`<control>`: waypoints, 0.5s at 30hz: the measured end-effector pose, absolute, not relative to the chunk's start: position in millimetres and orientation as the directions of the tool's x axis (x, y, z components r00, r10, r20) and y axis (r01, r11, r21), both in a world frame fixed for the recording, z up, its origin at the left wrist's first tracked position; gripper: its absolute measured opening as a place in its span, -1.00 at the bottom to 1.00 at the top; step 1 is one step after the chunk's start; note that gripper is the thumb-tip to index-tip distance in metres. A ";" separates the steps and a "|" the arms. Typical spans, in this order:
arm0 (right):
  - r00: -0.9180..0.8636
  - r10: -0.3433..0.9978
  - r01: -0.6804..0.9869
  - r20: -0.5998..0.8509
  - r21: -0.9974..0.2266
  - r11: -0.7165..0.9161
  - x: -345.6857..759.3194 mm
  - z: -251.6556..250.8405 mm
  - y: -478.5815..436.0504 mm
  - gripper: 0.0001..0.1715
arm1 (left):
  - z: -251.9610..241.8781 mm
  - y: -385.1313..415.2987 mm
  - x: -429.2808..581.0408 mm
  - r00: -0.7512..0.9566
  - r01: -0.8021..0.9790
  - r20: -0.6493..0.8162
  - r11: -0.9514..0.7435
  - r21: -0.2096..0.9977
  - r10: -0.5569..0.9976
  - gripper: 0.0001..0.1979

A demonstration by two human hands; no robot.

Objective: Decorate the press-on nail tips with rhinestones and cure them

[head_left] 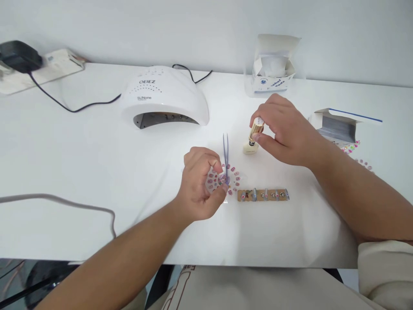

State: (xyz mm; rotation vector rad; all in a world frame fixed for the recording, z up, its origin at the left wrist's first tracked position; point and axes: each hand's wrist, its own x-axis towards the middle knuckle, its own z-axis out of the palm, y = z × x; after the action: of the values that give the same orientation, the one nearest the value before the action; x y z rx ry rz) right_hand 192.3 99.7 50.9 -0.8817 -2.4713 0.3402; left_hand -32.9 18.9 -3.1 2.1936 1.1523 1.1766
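My left hand (198, 183) is curled over a round clear wheel of small pink press-on nails (232, 177), with fingertips pinched at the wheel's middle. Grey tweezers (225, 148) lie on the table just beyond the wheel, pointing away from me. My right hand (285, 129) is closed around the gold cap of a small cream bottle (251, 145) that stands on the white table (97, 172). A tan strip holding several nail tips (263, 195) lies just right of the wheel.
A white nail lamp (164, 97) stands at the back centre, its black cord running left to a power strip (38, 69). An open box of alcohol pads (273, 69) sits at the back. An open box and loose nail stickers (342, 131) lie at right. A grey cable (64, 202) crosses the left.
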 end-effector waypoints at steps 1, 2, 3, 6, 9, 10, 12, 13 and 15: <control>-0.683 0.650 0.539 0.332 -0.370 0.756 191.8 50.3 99.5 -0.95 | -4.2 19.3 -32.9 0.310 0.471 0.511 -0.596 0.650 0.802 -0.78; -0.694 0.655 0.555 0.300 -0.358 0.751 191.5 50.1 99.3 -0.94 | -5.2 19.6 -32.9 0.310 0.466 0.521 -0.605 0.646 0.795 -0.78; -0.700 0.660 0.568 0.271 -0.349 0.745 191.1 50.3 99.2 -0.94 | -6.0 19.8 -32.9 0.309 0.461 0.526 -0.609 0.645 0.792 -0.77; -0.698 0.679 0.601 0.227 -0.328 0.728 188.7 52.6 99.0 -0.93 | -6.9 19.8 -32.4 0.309 0.458 0.514 -0.599 0.657 0.800 -0.78; -0.692 0.689 0.628 0.218 -0.290 0.722 184.0 54.8 98.9 -0.91 | -6.0 19.5 -31.2 0.326 0.471 0.504 -0.600 0.647 0.800 -0.78; -0.696 0.686 0.631 0.211 -0.275 0.725 182.4 55.1 99.0 -0.90 | -5.7 19.5 -30.8 0.332 0.478 0.500 -0.599 0.643 0.800 -0.78; -0.709 0.676 0.629 0.200 -0.252 0.735 180.5 55.1 99.4 -0.88 | -5.4 19.8 -30.3 0.338 0.485 0.496 -0.600 0.637 0.800 -0.78; -0.715 0.669 0.625 0.201 -0.246 0.741 180.3 54.8 99.7 -0.87 | -5.5 20.0 -30.2 0.339 0.485 0.498 -0.602 0.635 0.798 -0.78; -0.719 0.662 0.618 0.210 -0.243 0.748 181.4 54.1 100.4 -0.88 | -5.9 20.5 -30.5 0.341 0.482 0.502 -0.607 0.632 0.795 -0.77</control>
State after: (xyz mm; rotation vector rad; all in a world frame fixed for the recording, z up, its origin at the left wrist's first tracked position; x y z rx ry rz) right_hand 181.4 100.4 54.1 -0.9991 -2.6650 0.2254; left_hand -30.5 20.5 -5.9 2.2384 1.1258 1.1549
